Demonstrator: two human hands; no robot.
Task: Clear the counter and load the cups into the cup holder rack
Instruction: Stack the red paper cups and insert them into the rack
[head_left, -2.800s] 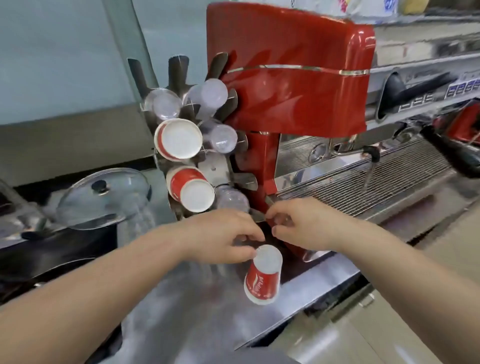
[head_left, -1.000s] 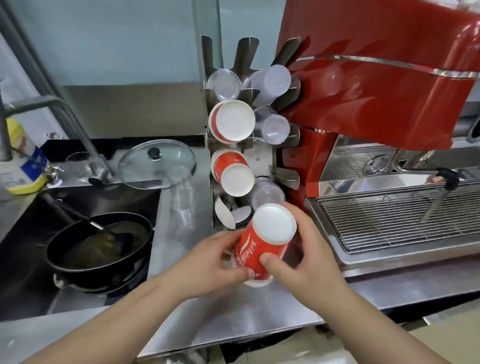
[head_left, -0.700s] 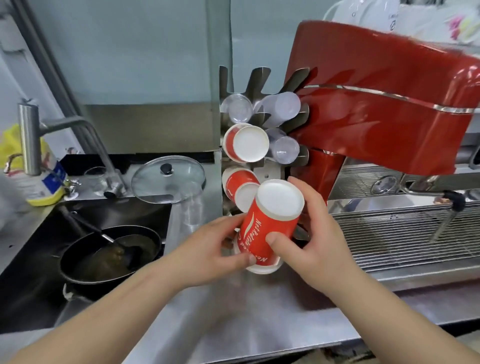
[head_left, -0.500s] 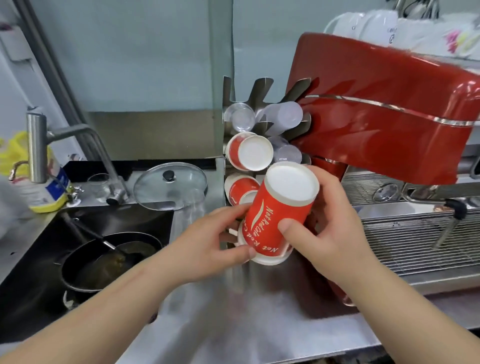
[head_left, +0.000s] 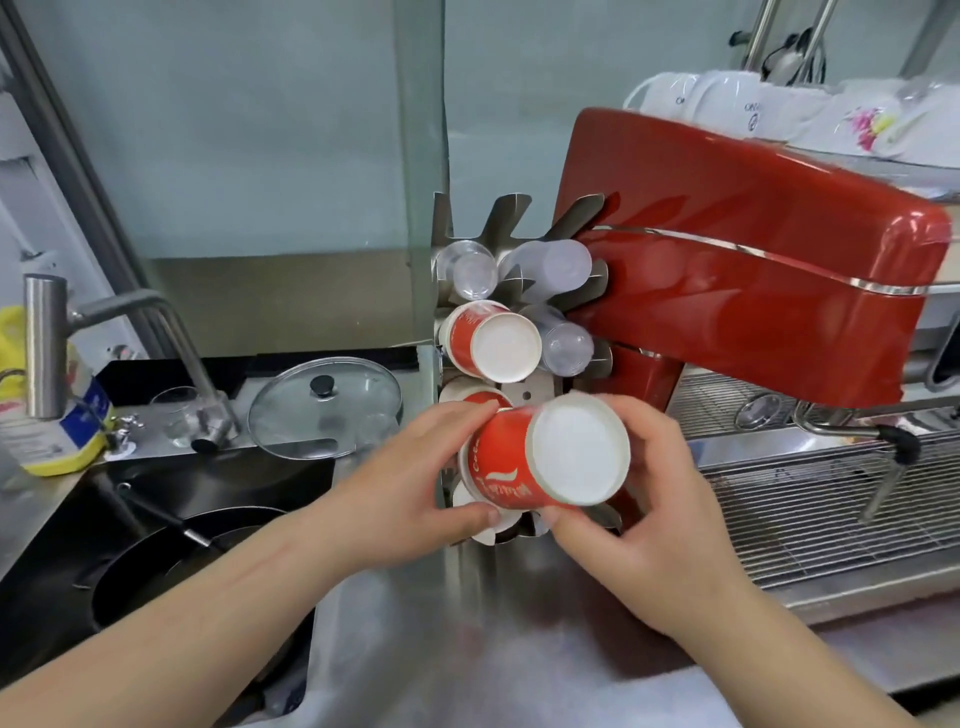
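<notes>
A steel worktop (head_left: 467, 639) between sink and red espresso machine (head_left: 753, 291). Left hand (head_left: 415, 483) and right hand (head_left: 649, 499) both grasp a red paper cup (head_left: 545, 457), base toward us, at the cup rack (head_left: 514, 234). Best slide its mouth squarely over a free prong.

left hand (head_left: 415, 488): fingers curled, thumb below, gripping cup (head_left: 545, 457) from its left | right hand (head_left: 660, 499): thumb under, fingers over, gripping it from the right | both forearms bare, reaching forward, converging
</notes>
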